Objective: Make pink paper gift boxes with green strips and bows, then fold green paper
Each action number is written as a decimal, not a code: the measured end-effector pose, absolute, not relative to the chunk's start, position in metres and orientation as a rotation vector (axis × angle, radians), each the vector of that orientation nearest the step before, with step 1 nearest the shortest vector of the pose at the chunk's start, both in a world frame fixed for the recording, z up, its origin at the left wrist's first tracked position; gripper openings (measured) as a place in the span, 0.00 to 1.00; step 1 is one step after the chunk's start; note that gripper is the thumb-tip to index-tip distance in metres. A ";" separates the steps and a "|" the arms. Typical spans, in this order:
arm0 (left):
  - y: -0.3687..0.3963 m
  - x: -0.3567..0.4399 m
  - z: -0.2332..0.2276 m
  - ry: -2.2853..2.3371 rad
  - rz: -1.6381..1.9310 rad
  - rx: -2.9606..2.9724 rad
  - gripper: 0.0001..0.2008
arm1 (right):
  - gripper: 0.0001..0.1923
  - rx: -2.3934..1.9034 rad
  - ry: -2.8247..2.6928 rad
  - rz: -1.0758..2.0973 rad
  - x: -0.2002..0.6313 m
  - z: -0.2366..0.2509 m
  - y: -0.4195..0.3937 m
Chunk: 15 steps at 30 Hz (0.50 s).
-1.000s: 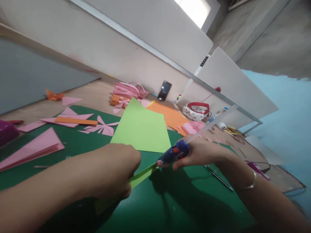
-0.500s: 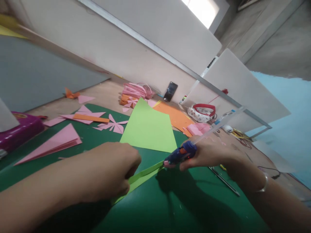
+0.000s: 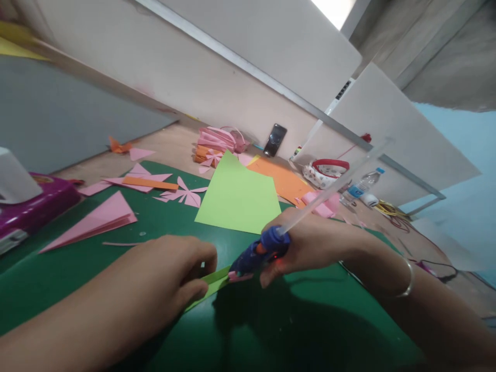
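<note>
while the left hand [image 3: 184,271] pinches it low, the folded green strip [image 3: 215,290] lies at the front of the green mat [image 3: 166,221], between the two hands. long axis slants from lower left, by the left thumb, up toward the right; how far it runs under the palm cannot be told. left hand is the nearer: thumb and bent forefinger close on the strip itself.

right hand [image 3: 310,242] sits beyond and to the right, fingers wrapped about a blue glue gun [image 3: 256,256]. its nozzle points down and left at the strip's right-hand end, roughly in line with the fold; touching or just above, too small to tell. clear glue stick [image 3: 329,196] juts out the back, up and right.

next out, behind both hands, a larger green sheet [image 3: 242,200] lies flat. to its left, a pink cutout [image 3: 188,195] and an orange strip [image 3: 151,183]; to its right, an orange sheet [image 3: 281,180]. farthest, a phone [image 3: 275,139] leans by the wall.
</note>
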<state>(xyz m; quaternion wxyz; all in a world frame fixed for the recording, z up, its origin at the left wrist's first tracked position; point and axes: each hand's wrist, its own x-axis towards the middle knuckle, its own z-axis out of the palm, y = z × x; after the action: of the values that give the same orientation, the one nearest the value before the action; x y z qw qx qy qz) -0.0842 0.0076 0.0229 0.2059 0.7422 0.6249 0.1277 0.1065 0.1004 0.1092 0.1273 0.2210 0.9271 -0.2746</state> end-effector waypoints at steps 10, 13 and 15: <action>-0.016 -0.091 0.014 1.712 0.583 1.933 0.08 | 0.17 0.538 2.673 -0.898 0.104 0.108 0.104; -0.021 -0.092 0.011 1.695 0.630 1.900 0.10 | 0.18 0.535 2.657 -0.921 0.101 0.106 0.102; -0.022 -0.092 0.011 1.699 0.674 1.871 0.09 | 0.17 0.578 2.673 -0.866 0.094 0.106 0.099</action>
<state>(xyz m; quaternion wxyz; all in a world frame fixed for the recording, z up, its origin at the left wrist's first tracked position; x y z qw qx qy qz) -0.0921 -0.0224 0.0111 0.2599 0.6909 0.6272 0.2487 0.0942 0.0985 0.1057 0.1362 0.1995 0.9232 -0.2990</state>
